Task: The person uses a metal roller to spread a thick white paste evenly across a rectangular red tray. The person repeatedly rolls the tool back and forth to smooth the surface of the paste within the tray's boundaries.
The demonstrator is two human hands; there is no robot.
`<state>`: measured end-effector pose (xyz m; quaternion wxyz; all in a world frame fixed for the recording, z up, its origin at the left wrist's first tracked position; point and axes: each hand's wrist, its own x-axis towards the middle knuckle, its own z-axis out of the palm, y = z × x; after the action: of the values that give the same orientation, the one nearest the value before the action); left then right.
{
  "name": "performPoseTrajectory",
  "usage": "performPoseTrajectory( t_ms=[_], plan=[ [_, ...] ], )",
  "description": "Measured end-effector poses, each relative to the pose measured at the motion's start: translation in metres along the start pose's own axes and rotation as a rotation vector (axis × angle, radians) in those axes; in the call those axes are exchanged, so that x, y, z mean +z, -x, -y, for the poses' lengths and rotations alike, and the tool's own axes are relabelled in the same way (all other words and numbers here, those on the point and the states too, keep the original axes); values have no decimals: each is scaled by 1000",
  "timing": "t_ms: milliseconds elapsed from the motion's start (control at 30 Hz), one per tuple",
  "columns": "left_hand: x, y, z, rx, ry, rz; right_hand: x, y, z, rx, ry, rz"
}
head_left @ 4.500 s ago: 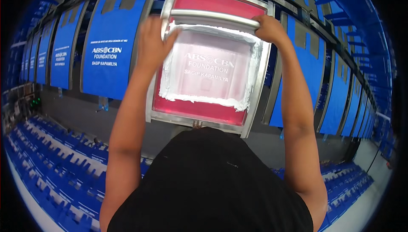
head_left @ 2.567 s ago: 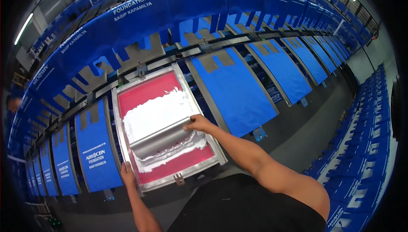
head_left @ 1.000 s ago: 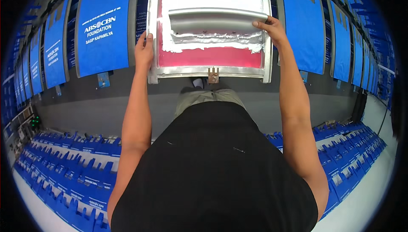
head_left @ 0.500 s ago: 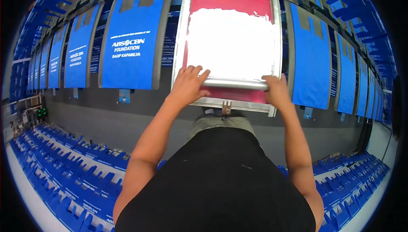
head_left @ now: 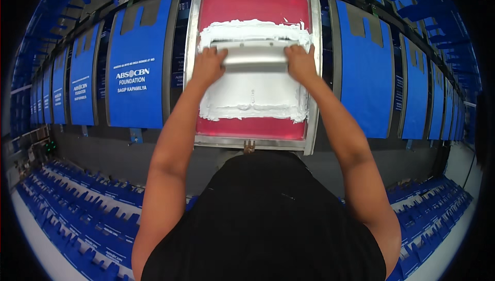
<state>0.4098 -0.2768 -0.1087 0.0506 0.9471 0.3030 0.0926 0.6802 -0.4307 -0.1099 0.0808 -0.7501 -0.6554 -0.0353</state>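
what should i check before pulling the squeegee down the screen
1. Both hands on the squeegee: ok, left hand and right hand grip its two ends.
2. Squeegee level across the screen frame: ok, it sits about square to the sides.
3. White ink on the mesh: ok, a broad patch covers the middle and a ridge lies above the blade.
4. Blue fabric under the screen: cannot tell, the mesh hides it.
5. Neighbouring printed blue piece clear of the frame: ok, it lies apart to the left.
6. Blade pressure and angle: cannot tell.
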Motion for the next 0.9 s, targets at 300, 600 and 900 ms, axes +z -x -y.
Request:
performPoseTrajectory(
  t_ms=[300, 600, 900],
  plan=[
    [-95, 133, -63, -80, 263, 220, -105, 128, 60, 44, -324, 343],
    [-46, 182, -79, -58, 303, 66, -76, 163, 76, 101, -229, 343],
    [-33, -16, 2, -196, 107, 102, -32, -26, 0, 99, -24, 287]
  ],
)
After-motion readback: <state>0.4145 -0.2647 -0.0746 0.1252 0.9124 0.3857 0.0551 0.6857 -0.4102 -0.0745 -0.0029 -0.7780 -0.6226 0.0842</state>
